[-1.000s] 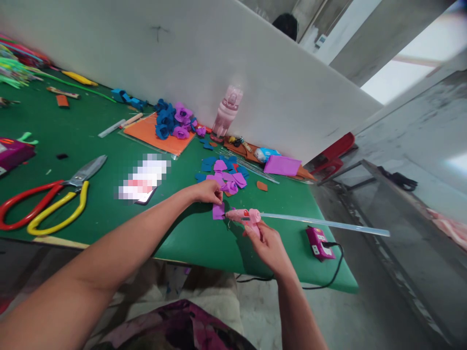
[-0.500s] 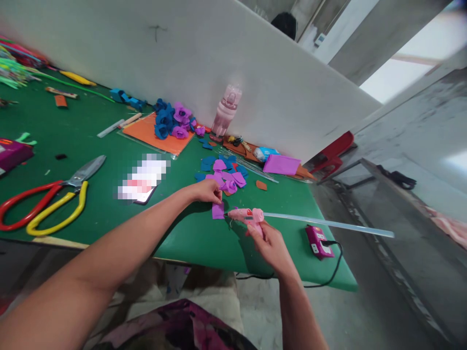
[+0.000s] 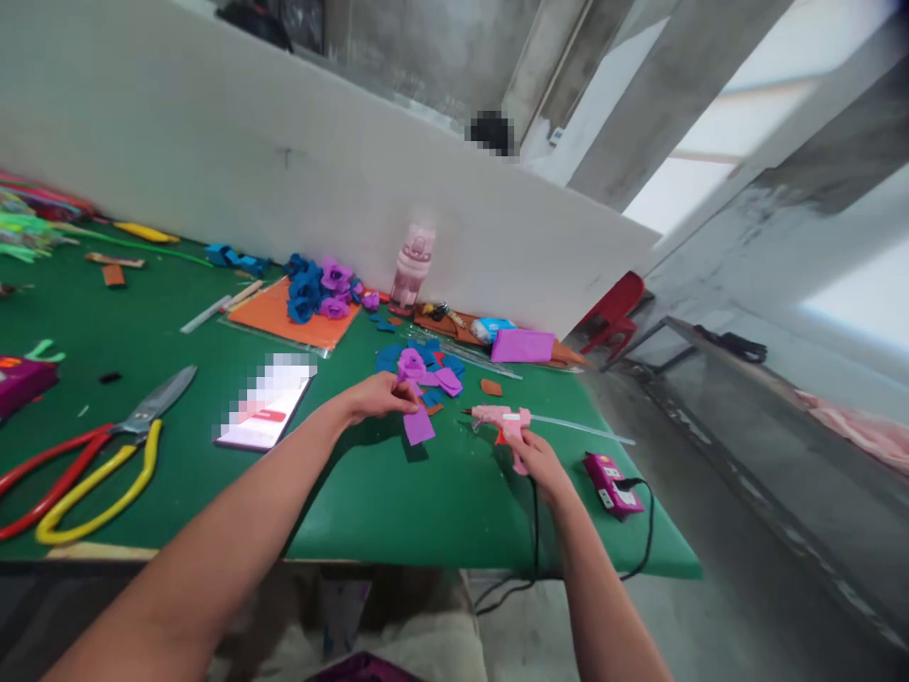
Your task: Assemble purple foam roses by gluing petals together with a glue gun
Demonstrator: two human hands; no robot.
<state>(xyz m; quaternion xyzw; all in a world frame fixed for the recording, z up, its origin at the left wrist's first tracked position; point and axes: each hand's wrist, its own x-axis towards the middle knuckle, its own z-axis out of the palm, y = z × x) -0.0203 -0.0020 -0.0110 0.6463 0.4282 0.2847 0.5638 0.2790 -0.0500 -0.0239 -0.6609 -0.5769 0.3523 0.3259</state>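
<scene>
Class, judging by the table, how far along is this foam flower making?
Done: finished blue and purple flowers sit on the orange sheet. In hand: left hand pinches a purple petal; right hand grips the glue gun. Left: loose cut petals remain.

We cannot read the flat white item [image 3: 264,404] lying left of the left hand [image 3: 379,396], since its face is pixelated. A second pixelated patch [image 3: 490,132] sits above the far white board [image 3: 284,170], and we cannot tell what is under it. The red and yellow scissors [image 3: 85,455] run off the left edge, so their handles are cut. The magenta box [image 3: 21,384] and the bright sticks [image 3: 28,232] at far left are cropped and smeared. The right hand [image 3: 543,464] covers the glue gun [image 3: 501,421] handle. Small clutter [image 3: 444,314] beside the pink bottle [image 3: 412,270] is too small to tell. Both forearms leave the near edge.
</scene>
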